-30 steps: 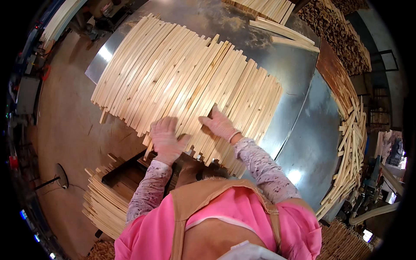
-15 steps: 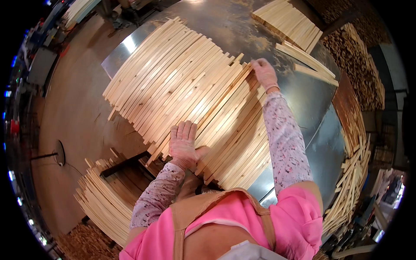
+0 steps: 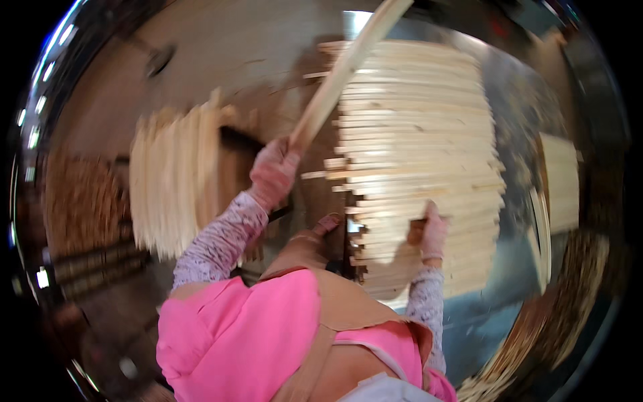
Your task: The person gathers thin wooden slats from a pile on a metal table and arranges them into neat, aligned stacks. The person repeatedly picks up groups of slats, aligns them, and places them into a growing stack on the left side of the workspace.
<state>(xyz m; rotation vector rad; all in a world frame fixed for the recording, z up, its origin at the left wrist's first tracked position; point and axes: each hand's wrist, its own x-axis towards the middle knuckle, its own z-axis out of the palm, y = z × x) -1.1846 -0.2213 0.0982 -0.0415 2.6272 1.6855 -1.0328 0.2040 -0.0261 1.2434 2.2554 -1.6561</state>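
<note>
My left hand (image 3: pixel 273 175), in a pale pinkish glove, is closed round one end of a long wooden strip (image 3: pixel 340 75). The strip slants up and away to the right, over the gap beside the table. Over the near part of a wide layer of light wooden strips (image 3: pixel 415 127), my right hand (image 3: pixel 434 234) is closed, smeared by motion. A small brown piece (image 3: pixel 416 232) shows against its fingers; its kind is too blurred to tell. The strips lie side by side on a metal-topped table (image 3: pixel 465 321), their left ends uneven.
A stack of upright-looking strips (image 3: pixel 177 177) stands left of me on a dark frame. Further left is a brown wood pile (image 3: pixel 84 208). Beyond the layer, at right, lie a board-like bundle (image 3: pixel 561 181) and loose strips (image 3: pixel 540 234). More wood (image 3: pixel 556 315) is heaped lower right.
My view has turned left. My left hand has left the layer and now holds up a wooden strip. My right hand has moved from the strips' far ends to above the layer's near part.
</note>
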